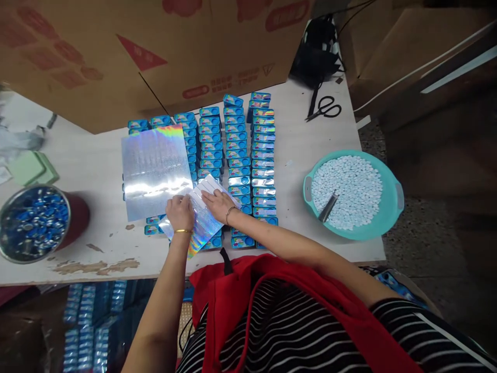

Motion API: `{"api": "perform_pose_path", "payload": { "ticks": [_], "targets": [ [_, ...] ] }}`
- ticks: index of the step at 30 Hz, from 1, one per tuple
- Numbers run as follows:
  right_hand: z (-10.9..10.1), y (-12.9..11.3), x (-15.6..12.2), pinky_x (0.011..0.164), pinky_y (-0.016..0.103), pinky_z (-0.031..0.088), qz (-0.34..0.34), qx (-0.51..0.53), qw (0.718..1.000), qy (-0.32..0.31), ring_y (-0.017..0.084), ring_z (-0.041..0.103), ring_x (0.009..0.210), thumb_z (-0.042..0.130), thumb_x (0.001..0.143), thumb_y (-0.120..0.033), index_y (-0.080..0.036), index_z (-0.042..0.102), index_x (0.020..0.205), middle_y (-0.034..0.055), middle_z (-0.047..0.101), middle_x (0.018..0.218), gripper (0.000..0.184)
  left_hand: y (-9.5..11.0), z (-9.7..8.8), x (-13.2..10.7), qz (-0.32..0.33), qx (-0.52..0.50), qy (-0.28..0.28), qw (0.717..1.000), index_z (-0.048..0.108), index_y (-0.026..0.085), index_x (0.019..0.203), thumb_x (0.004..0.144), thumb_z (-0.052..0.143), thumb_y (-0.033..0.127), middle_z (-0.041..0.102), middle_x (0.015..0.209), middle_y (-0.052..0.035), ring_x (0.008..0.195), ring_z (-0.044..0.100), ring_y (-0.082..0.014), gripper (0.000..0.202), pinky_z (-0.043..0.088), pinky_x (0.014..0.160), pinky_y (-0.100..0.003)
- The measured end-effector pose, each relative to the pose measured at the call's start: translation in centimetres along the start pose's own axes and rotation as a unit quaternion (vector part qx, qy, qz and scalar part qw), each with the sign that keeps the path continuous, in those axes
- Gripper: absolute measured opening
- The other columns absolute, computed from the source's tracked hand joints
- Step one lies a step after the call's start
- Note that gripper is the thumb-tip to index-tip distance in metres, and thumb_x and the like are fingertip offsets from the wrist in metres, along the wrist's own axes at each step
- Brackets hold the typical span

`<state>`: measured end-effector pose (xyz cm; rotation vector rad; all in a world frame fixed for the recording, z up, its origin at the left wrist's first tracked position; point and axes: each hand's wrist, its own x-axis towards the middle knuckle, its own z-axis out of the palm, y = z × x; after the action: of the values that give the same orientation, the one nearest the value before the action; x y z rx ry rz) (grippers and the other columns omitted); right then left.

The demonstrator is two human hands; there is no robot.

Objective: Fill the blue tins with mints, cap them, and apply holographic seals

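Note:
Both my hands meet on a small holographic sheet (207, 223) with pale strips across its upper part, lying tilted over rows of small blue tins (237, 136). My left hand (180, 212) has its fingers curled in at the sheet's left edge; the fingertips are partly hidden. Stretched flat across the strips are the fingers of my right hand (219, 205). A larger silvery holographic sheet (155, 166) covers the tins at the left, its lower right corner by my left hand. Shiny strips show on several tins in the rightmost row.
At right stands a turquoise basin (390, 207) of small white pieces, with a metal scoop-like tool (328, 207) in it. Black scissors (326, 110) lie behind. A round metal pot (73, 217) of blue metallic pieces and green pads (27, 168) are left. A big cardboard box (186, 57) blocks the back.

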<state>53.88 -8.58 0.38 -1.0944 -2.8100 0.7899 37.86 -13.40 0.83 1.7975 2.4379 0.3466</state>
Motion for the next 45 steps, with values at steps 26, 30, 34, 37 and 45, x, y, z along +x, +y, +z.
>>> {"api": "perform_pose_path", "payload": {
  "ticks": [26, 30, 34, 37, 45],
  "targets": [
    [-2.5, 1.5, -15.1, 0.061, 0.026, 0.041, 0.184, 0.606, 0.751, 0.187, 0.012, 0.050, 0.059, 0.058, 0.076, -0.059, -0.020, 0.054, 0.072, -0.0024, 0.056, 0.063, 0.040, 12.9, -3.6, -9.6, -0.265, -0.576, -0.042, 0.773, 0.056, 0.017, 0.070, 0.057, 0.076, 0.038, 0.057, 0.061, 0.0023, 0.056, 0.051, -0.0100, 0.031, 0.041, 0.056, -0.022],
    [-2.2, 5.0, -19.1, 0.057, 0.025, 0.038, 0.270, 0.531, 0.766, 0.242, 0.012, 0.046, 0.055, 0.055, 0.076, -0.057, -0.021, 0.051, 0.067, -0.0033, 0.051, 0.057, 0.038, 15.7, 0.0, -10.1, -0.156, -0.515, -0.111, 0.836, 0.058, 0.018, 0.066, 0.062, 0.072, 0.037, 0.059, 0.065, 0.0012, 0.063, 0.052, -0.0120, 0.024, 0.043, 0.064, -0.025],
    [-1.5, 7.7, -20.8, 0.054, 0.026, 0.033, 0.309, 0.464, 0.785, 0.269, 0.012, 0.043, 0.053, 0.054, 0.076, -0.055, -0.021, 0.050, 0.063, -0.0033, 0.048, 0.056, 0.037, 17.9, 2.1, -9.8, -0.075, -0.414, -0.126, 0.898, 0.058, 0.019, 0.067, 0.069, 0.066, 0.033, 0.059, 0.069, 0.0007, 0.069, 0.053, -0.0143, 0.016, 0.042, 0.072, -0.029],
    [-0.8, 8.8, -20.8, 0.056, 0.026, 0.033, 0.334, 0.423, 0.799, 0.267, 0.013, 0.045, 0.055, 0.054, 0.077, -0.049, -0.021, 0.051, 0.063, -0.0025, 0.050, 0.056, 0.032, 18.9, 2.7, -9.5, -0.046, -0.330, -0.115, 0.936, 0.058, 0.020, 0.068, 0.073, 0.065, 0.030, 0.060, 0.077, -0.0009, 0.078, 0.054, -0.0172, 0.013, 0.041, 0.078, -0.032],
    [0.8, 9.7, -20.4, 0.061, 0.025, 0.036, 0.367, 0.341, 0.826, 0.258, 0.014, 0.049, 0.060, 0.054, 0.082, -0.040, -0.021, 0.056, 0.066, -0.0020, 0.057, 0.061, 0.025, 19.5, 3.4, -9.2, -0.005, -0.187, -0.112, 0.976, 0.061, 0.020, 0.074, 0.077, 0.064, 0.029, 0.060, 0.095, -0.0065, 0.097, 0.053, -0.0264, 0.010, 0.036, 0.085, -0.041]
  ]
}}
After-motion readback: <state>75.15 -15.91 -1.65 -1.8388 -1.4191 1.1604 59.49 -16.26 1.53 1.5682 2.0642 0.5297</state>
